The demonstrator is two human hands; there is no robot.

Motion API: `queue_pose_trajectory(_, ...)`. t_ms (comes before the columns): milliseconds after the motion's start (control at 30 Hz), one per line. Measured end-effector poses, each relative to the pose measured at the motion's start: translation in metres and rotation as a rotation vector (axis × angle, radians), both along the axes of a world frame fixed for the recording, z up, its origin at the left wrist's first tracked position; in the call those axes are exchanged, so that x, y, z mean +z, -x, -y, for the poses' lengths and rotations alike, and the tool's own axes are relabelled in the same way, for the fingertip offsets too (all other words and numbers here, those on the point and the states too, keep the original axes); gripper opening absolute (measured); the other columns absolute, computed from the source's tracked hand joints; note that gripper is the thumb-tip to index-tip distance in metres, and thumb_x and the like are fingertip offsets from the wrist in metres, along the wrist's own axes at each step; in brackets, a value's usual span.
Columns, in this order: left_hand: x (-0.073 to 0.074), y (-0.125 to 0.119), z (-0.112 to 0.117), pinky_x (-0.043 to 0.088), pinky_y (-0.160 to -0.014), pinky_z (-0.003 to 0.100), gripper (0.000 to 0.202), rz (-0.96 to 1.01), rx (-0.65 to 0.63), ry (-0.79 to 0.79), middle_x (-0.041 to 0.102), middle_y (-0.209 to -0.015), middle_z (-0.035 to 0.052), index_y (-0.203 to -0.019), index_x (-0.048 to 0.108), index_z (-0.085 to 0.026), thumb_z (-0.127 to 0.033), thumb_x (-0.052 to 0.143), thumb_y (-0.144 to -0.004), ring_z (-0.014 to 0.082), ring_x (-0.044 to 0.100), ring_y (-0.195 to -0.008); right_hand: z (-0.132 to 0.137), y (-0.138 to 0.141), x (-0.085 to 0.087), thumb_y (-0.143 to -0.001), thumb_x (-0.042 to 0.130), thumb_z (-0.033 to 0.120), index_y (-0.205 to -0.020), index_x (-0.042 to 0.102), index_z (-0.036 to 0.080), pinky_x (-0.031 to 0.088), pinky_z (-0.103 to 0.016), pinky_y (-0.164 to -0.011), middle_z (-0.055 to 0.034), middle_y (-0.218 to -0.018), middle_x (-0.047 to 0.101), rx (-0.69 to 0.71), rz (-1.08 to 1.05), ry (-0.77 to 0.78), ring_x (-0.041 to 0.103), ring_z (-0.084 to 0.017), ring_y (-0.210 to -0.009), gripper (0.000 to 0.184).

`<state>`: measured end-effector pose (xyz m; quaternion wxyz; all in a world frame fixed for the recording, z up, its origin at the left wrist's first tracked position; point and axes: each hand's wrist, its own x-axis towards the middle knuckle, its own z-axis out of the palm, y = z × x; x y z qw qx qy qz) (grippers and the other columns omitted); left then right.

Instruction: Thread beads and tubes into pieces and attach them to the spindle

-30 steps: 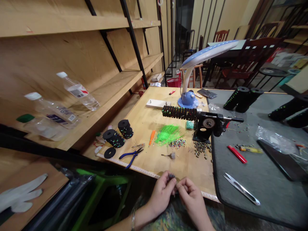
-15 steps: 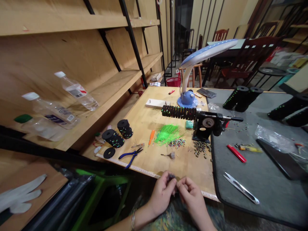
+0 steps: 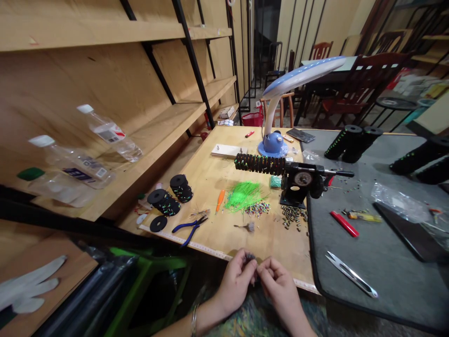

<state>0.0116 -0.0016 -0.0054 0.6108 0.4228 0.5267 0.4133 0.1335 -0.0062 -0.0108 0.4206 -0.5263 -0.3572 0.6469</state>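
My left hand [image 3: 235, 281] and my right hand [image 3: 278, 285] meet at the near edge of the wooden table [image 3: 224, 178], fingertips pinched together. Between them sits a small dark tuft [image 3: 249, 257], held mostly by my left fingers. What my right fingers pinch is too small to name. On the table beyond lie another small tuft [image 3: 248, 227], a bundle of green strands [image 3: 242, 194], a heap of coloured beads [image 3: 257, 208] and a scatter of small metal pieces [image 3: 294, 216].
A black winder [image 3: 300, 183] with a loaded spindle [image 3: 260, 164] stands mid-table by a blue lamp [image 3: 273, 142]. Blue pliers [image 3: 191, 227], black discs [image 3: 164, 202], an orange tool [image 3: 220, 200], snips [image 3: 351, 274] and a red lighter [image 3: 344, 223] lie around. Bottles [image 3: 108, 133] rest on the left shelf.
Both hands stay pinched at the table's edge with only slight finger movement. The view has drifted a little.
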Motion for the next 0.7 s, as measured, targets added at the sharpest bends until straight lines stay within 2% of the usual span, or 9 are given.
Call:
queue_pose_trajectory(400,-0.0026,0.0012,0.0003,0.035,-0.053,0.023,0.030,-0.008,-0.009,0.006,0.042,-0.057,-0.0069,-0.073,0.047,-0.019,-0.045,0.058,-0.082,0.0096,0.040,-0.052,-0.0001,-0.0010,0.0004,-0.064,0.070,0.065,-0.058,0.056,0.017,0.023,-0.020,-0.041,0.0063,-0.045,0.048,-0.004,0.014,-0.023,0.030,-0.006,-0.039,0.050)
queue_pose_trajectory(700,0.0001,-0.0002,-0.0010,0.034,-0.051,0.022,0.034,0.008,0.009,0.028,0.042,-0.057,-0.0073,-0.071,0.046,-0.019,-0.049,0.062,-0.077,0.0091,0.040,-0.051,0.0000,-0.0011,-0.0016,-0.065,0.070,0.062,-0.059,0.056,0.017,0.024,-0.019,-0.041,0.0063,-0.046,0.048,0.007,0.013,-0.035,0.031,-0.006,-0.040,0.048)
